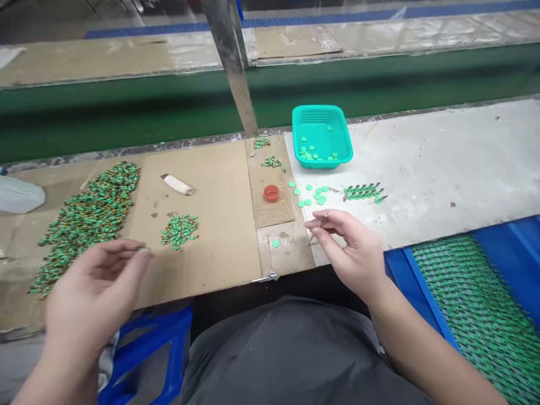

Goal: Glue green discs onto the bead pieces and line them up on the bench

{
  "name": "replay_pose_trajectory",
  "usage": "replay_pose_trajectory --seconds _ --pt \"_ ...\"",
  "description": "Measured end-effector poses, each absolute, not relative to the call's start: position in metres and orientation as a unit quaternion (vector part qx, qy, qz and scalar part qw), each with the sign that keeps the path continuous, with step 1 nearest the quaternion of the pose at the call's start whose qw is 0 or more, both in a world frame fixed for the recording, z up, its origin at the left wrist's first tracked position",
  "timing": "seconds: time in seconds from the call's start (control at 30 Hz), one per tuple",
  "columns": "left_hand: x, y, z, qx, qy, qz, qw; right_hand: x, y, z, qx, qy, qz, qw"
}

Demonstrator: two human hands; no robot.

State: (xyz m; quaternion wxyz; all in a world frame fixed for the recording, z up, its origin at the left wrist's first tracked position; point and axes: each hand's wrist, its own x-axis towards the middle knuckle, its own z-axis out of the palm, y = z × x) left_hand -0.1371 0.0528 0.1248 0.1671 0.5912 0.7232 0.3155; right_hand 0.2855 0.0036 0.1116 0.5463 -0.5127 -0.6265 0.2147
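Nearest: dark grey cloth [291, 354] over the person's lap lay against the bench's front edge, with a blue plastic frame [160, 354] at lower left.
Right bin: a blue crate [518, 247] at the right held green parts laid in rows [476, 315], close under the right forearm.
Left hand: the left hand [95, 292] hovered over the near edge of the cardboard sheet [219, 225], palm turned inward, fingers loosely curled, thumb and forefinger tips meeting on something thin; what it was could not be told.
Right hand: the right hand [346, 247] hung just above the bench edge, fingers bent and drawn together, tips pinching a small thin part [320, 215].
Small pile: a little heap of green parts [179, 229] lay on the cardboard, just beyond the left fingertips.
Big pile: a long heap of the same parts [88, 216] stretched along the cardboard's left side.
Single disc: one green disc [275, 243] lay alone between the hands.
Middle ground: a red cap [271, 193] sat on a brown mat, loose green discs [314, 195] beside it, then a short row of finished parts [363, 192].
Bare surface: pale grey benchtop [455, 169] lay open to the right, the widest free room.
Farther: a teal basket [323, 135] held a few discs near the back edge, beside a metal post [236, 73].
Beyond: a green conveyor belt [126, 107] ran across, walling the bench's far edge.
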Motion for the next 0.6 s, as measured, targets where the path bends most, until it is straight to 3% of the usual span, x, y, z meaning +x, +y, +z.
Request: replay_pose_trajectory --seconds 0.2,0.6 --pt "-0.036 0.051 0.121 0.590 0.649 0.310 0.368 0.291 0.007 0.114 -0.517 -0.680 0.175 0.489" --pt "0.016 0.077 0.114 0.572 0.531 0.303 0.546 0.303 -0.005 0.113 -0.527 -0.693 0.197 0.452"
